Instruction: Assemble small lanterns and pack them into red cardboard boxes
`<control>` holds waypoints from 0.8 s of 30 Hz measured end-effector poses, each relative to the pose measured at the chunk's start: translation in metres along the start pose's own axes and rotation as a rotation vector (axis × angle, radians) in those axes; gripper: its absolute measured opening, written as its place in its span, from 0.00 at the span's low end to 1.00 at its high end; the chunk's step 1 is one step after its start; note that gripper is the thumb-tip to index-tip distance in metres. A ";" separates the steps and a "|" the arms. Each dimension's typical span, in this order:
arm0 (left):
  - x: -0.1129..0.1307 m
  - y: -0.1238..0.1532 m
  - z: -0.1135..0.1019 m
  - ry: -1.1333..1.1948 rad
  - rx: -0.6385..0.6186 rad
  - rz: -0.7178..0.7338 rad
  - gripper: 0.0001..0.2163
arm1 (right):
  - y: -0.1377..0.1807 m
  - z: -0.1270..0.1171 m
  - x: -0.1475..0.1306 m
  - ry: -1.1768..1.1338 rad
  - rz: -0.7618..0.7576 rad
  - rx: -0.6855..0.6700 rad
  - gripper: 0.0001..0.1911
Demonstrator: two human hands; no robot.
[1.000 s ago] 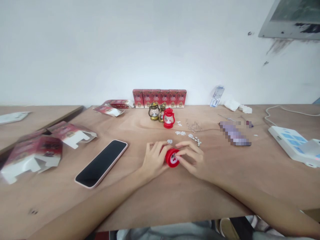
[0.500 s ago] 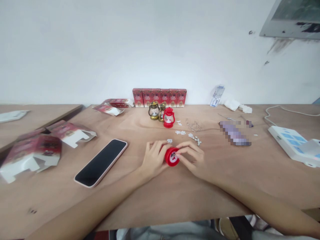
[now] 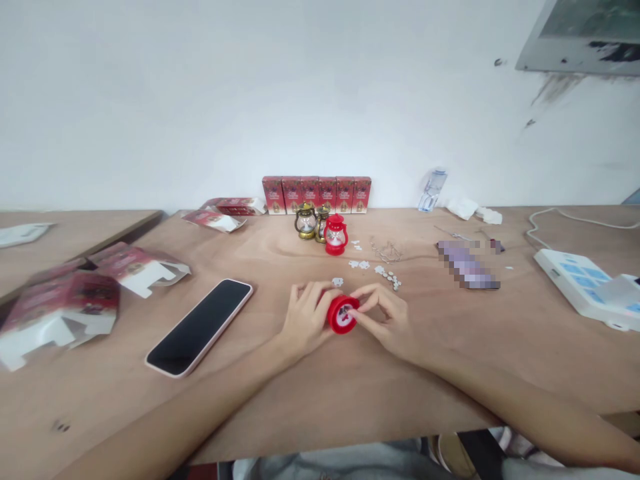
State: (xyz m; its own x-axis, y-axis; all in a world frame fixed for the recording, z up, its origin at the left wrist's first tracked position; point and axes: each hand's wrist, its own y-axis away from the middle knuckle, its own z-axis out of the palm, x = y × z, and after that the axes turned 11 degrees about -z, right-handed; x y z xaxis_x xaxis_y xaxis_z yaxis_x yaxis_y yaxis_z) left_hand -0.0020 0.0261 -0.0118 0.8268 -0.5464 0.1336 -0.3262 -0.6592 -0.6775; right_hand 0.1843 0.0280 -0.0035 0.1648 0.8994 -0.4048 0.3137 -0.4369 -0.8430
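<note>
A small red lantern (image 3: 334, 323) lies tipped over in my left hand (image 3: 309, 315), its round bottom facing me. Inside the red rim shows a white disc with small dark and red parts. My left fingers wrap around the lantern's far side. At the bottom's right edge, my right hand (image 3: 384, 313) has thumb and index finger pinched together, touching the disc; whatever sits between those fingertips is too small to make out. Just beyond the hands lie white cut-out pieces (image 3: 338, 282) and several small round white pieces (image 3: 394, 280).
An upright red lantern (image 3: 336, 236) and two bronze-coloured lanterns (image 3: 306, 225) stand before a row of red boxes (image 3: 310, 195). Thin wire pieces (image 3: 386, 251) lie to their right. A phone (image 3: 201, 327) and opened cartons (image 3: 65, 303) are at left, a power strip (image 3: 583, 283) at right.
My right thumb and fingertips have shifted slightly over the white disc of the lantern's bottom. My left hand keeps its hold. The whole view has moved a little.
</note>
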 end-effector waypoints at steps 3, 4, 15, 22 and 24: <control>0.000 0.001 0.000 -0.014 -0.006 0.004 0.14 | 0.001 0.001 0.002 -0.050 0.060 0.020 0.08; 0.000 0.001 0.000 -0.021 -0.009 0.006 0.14 | 0.001 0.001 0.002 -0.065 0.072 0.020 0.08; 0.001 0.000 -0.001 -0.076 -0.022 0.013 0.12 | 0.000 0.001 0.004 -0.206 0.152 0.003 0.11; 0.002 0.000 -0.001 -0.082 -0.028 0.012 0.13 | 0.001 0.000 0.006 -0.229 0.178 -0.006 0.11; 0.002 0.000 -0.001 -0.086 -0.028 0.011 0.13 | 0.002 0.001 0.006 -0.234 0.191 -0.002 0.10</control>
State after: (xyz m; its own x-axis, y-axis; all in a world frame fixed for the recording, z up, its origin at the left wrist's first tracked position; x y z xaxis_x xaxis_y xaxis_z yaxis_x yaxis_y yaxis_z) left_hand -0.0011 0.0250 -0.0109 0.8589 -0.5083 0.0624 -0.3474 -0.6680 -0.6581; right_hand 0.1850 0.0327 -0.0075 0.0009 0.7790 -0.6270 0.2998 -0.5984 -0.7430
